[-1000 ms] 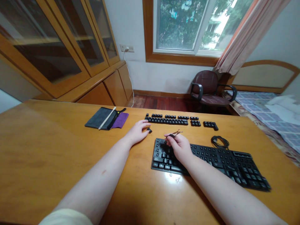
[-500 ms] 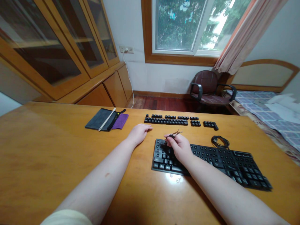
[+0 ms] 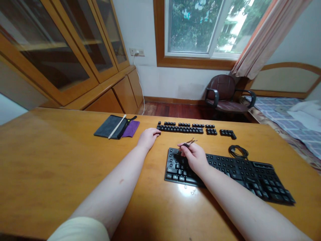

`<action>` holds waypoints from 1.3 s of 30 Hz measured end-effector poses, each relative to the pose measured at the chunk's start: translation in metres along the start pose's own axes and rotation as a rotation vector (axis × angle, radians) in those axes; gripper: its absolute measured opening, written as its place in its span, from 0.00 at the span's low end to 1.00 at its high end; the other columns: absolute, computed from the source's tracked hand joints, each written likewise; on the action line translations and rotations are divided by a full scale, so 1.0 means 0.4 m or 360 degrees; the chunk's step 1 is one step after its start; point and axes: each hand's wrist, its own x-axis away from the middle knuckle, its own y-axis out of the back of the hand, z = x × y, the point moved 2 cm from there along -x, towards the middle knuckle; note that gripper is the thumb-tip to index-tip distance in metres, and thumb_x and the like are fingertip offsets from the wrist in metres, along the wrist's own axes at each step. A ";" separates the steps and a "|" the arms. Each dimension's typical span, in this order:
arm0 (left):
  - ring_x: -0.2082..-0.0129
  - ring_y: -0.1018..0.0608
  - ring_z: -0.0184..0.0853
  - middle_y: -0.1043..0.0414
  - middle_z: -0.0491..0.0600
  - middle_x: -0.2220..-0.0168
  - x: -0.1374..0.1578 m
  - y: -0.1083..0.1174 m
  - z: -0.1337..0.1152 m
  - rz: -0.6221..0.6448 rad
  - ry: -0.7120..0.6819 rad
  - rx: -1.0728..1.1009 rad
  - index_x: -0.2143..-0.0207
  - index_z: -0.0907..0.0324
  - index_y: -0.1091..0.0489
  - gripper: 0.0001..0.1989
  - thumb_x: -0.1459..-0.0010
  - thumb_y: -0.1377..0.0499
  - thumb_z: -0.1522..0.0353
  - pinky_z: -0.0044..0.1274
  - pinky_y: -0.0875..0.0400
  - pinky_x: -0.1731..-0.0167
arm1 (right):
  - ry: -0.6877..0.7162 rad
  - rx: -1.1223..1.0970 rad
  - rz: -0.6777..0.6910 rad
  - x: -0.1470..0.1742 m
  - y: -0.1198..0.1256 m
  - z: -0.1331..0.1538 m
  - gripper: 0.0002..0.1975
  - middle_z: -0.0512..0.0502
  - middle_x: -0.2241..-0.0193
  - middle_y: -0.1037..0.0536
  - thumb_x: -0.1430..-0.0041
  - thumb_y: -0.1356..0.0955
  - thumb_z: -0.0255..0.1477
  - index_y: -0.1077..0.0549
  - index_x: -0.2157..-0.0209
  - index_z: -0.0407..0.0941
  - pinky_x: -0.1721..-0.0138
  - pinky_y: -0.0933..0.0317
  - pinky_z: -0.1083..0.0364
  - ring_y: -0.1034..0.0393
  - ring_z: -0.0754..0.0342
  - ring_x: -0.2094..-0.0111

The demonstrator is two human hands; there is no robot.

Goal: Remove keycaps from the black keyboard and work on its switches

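Observation:
My left hand (image 3: 147, 138) rests on the desk by the left end of the loose black keycaps (image 3: 180, 129), its fingertips closed on a small black keycap (image 3: 157, 134). In my right hand (image 3: 195, 158) is a wire keycap puller (image 3: 186, 145), its thin wire ends pointing up and away. That hand is over the upper left part of a black keyboard (image 3: 250, 179) and hides some of it. The keyboard's upper rows show bare switches, while lower rows and the number pad still carry caps. The loose caps lie in rows beyond the keyboard.
A coiled black cable (image 3: 238, 152) lies behind the keyboard. To the left are a grey pouch (image 3: 106, 126) with a white stick (image 3: 117, 126) on it and a purple cloth (image 3: 131, 129). Past the wooden desk (image 3: 62, 167) stand an office chair (image 3: 223, 90) and a glass-door cabinet (image 3: 105, 83).
My left hand has drawn in slightly toward the left end of the keycap rows, and a dark cap now shows at its fingertips. My right hand keeps its place with the puller.

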 end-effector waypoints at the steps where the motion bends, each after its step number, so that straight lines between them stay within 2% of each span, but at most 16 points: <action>1: 0.57 0.26 0.38 0.25 0.49 0.59 0.000 0.002 -0.001 -0.0018 0.0030 0.0023 0.64 0.56 0.24 0.10 0.47 0.43 0.72 0.28 0.33 0.52 | 0.0001 -0.0002 0.0000 0.000 0.000 0.000 0.15 0.47 0.74 0.25 0.39 0.38 0.37 0.25 0.63 0.44 0.68 0.36 0.55 0.31 0.56 0.75; 5: 0.57 0.26 0.37 0.26 0.49 0.59 0.003 0.009 -0.004 -0.0085 0.0084 0.0035 0.64 0.56 0.25 0.09 0.47 0.42 0.73 0.28 0.33 0.52 | -0.0001 -0.0001 0.0008 0.000 0.000 -0.002 0.15 0.47 0.74 0.25 0.39 0.38 0.37 0.25 0.62 0.44 0.68 0.36 0.55 0.30 0.55 0.74; 9: 0.59 0.27 0.38 0.28 0.50 0.60 0.002 0.007 0.006 -0.0150 0.0120 -0.0027 0.62 0.56 0.26 0.10 0.47 0.42 0.69 0.28 0.32 0.56 | -0.0012 -0.0019 0.0015 0.000 -0.002 -0.005 0.15 0.47 0.74 0.25 0.39 0.38 0.37 0.25 0.62 0.44 0.68 0.36 0.55 0.30 0.56 0.75; 21: 0.62 0.27 0.37 0.30 0.49 0.62 0.000 -0.003 0.012 -0.0143 0.0191 -0.0091 0.67 0.55 0.26 0.06 0.47 0.42 0.66 0.27 0.32 0.60 | 0.0003 0.0005 0.0027 -0.002 0.000 0.005 0.15 0.47 0.74 0.25 0.39 0.39 0.37 0.25 0.63 0.44 0.68 0.36 0.55 0.30 0.56 0.75; 28: 0.59 0.27 0.38 0.31 0.50 0.58 0.003 -0.005 0.013 -0.0215 0.0218 -0.0087 0.60 0.56 0.29 0.12 0.49 0.39 0.66 0.28 0.32 0.57 | 0.0011 0.0022 0.0015 -0.001 -0.002 0.004 0.15 0.47 0.74 0.25 0.39 0.39 0.38 0.24 0.63 0.44 0.67 0.36 0.54 0.30 0.55 0.75; 39: 0.60 0.27 0.38 0.32 0.48 0.60 0.000 -0.007 0.011 -0.0172 0.0254 -0.0048 0.65 0.54 0.27 0.07 0.48 0.41 0.66 0.28 0.33 0.56 | 0.0014 0.0005 0.0017 -0.001 -0.003 0.003 0.15 0.47 0.74 0.25 0.39 0.39 0.38 0.24 0.63 0.45 0.68 0.36 0.55 0.30 0.55 0.75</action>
